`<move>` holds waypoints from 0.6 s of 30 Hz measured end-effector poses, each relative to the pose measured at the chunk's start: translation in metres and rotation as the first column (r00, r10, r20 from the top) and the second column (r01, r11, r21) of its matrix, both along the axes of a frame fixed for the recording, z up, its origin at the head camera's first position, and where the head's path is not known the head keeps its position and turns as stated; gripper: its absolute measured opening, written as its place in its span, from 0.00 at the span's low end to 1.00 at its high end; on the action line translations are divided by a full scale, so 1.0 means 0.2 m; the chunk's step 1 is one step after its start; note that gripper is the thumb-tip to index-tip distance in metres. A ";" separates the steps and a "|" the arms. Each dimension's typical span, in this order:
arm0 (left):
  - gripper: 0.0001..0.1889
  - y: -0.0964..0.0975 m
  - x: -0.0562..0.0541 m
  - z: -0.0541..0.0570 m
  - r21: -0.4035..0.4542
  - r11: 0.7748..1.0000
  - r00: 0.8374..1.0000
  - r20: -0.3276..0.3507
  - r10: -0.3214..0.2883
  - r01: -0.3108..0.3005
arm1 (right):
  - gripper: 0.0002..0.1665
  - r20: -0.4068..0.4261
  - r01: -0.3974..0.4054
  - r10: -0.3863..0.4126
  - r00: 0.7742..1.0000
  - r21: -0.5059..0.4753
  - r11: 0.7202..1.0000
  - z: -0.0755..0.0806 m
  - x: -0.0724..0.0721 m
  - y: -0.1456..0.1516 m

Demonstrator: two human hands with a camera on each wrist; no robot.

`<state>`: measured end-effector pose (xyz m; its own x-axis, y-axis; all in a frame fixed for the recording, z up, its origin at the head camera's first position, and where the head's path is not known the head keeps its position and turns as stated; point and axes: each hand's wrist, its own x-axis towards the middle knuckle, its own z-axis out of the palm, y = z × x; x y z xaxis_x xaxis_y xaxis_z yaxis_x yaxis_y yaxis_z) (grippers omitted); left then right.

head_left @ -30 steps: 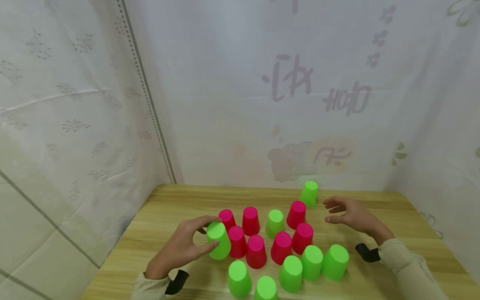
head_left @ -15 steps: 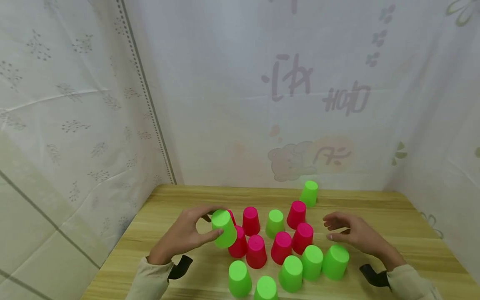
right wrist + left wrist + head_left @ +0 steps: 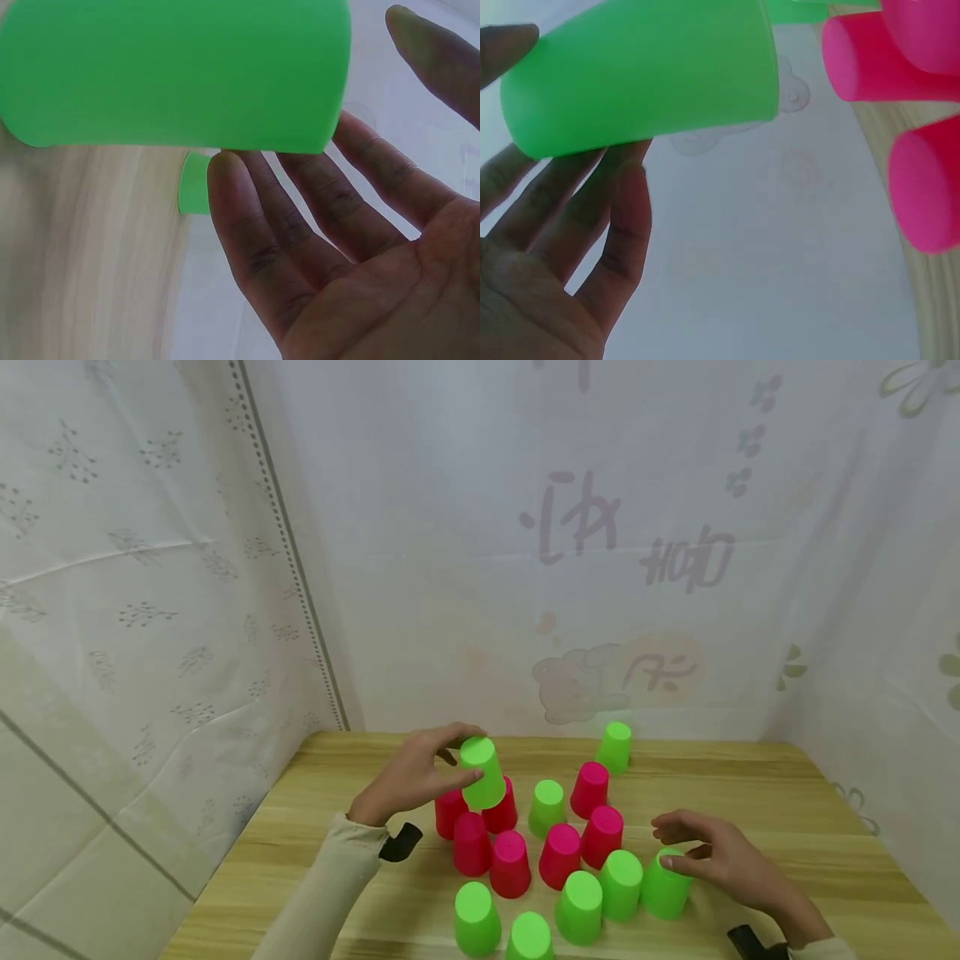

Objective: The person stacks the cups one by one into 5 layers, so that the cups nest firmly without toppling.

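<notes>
My left hand [image 3: 416, 775] pinches an upside-down green plastic cup [image 3: 483, 781] between thumb and fingers, raised over the back-left red cups [image 3: 450, 816]. The left wrist view has this green cup [image 3: 637, 79] across its top, the thumb on one side and the fingers on the other. At the right, my right hand [image 3: 727, 864] reaches over the rightmost green cup [image 3: 663, 893], with thumb and fingers spread apart. Seen from the right wrist, that green cup [image 3: 172, 75] lies between the thumb and the loosely bent fingers, the thumb clear of its side.
Several more red cups [image 3: 510, 865] and green cups [image 3: 579, 908] stand upside down, close together on the wooden table [image 3: 300, 827]. One green cup [image 3: 615, 747] stands at the back, near the printed curtain [image 3: 450, 568]. Another green cup [image 3: 547, 808] sits among the red ones.
My left hand has lifted the green cup and carried it right and back, over the red cups. My right hand has come down toward the front, to the rightmost green cup.
</notes>
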<state>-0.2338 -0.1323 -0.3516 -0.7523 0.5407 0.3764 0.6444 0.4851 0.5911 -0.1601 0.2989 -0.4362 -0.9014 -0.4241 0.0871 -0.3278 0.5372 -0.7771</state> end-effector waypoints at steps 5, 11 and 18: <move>0.22 0.07 -0.10 0.03 0.007 1.000 1.000 -0.031 0.003 -0.003 | 0.24 0.014 0.040 -0.040 0.999 0.034 0.999 -0.02 0.04 0.00; 0.21 0.11 -0.21 0.06 0.024 0.999 0.998 -0.051 0.037 -0.036 | 0.24 -0.052 0.064 -0.063 0.997 0.020 0.998 -0.04 0.08 0.01; 0.22 0.22 -0.29 0.09 -0.029 0.999 1.000 -0.011 0.027 -0.027 | 0.26 -0.045 0.072 -0.072 0.996 -0.019 0.997 -0.06 0.12 0.03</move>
<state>-0.2910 -0.0883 -0.3346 -0.7630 0.5311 0.3685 0.6368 0.5194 0.5698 -0.1357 0.3041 -0.4487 -0.9245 -0.3562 0.1355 -0.3240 0.5473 -0.7717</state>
